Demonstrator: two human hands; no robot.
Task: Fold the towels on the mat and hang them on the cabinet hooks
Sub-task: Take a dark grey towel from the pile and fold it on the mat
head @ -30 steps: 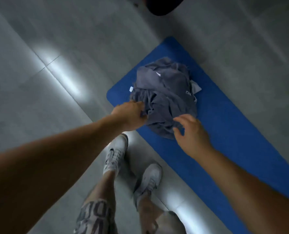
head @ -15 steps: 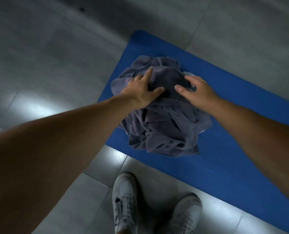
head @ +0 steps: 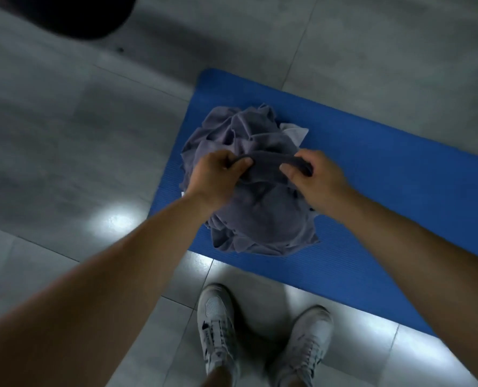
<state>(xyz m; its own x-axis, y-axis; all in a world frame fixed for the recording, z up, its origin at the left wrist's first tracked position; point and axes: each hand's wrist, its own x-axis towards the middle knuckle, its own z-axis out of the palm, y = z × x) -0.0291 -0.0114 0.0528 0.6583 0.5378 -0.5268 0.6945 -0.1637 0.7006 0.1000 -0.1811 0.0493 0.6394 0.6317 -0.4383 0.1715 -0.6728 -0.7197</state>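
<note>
Towels (head: 260,216) lie in a crumpled grey heap near the end of the blue mat (head: 394,196). I see the left hand (head: 215,174) and right hand (head: 317,178) atop it, fingers curled, each pinching one dark fold (head: 268,161) stretched between them.

The towels (head: 260,208) are soft, matt grey cloth, crumpled into folds. The mat (head: 385,174) looks like matt blue foam with fine ribbing. The floor (head: 78,163) is glossy grey tile, reflecting light.
</note>
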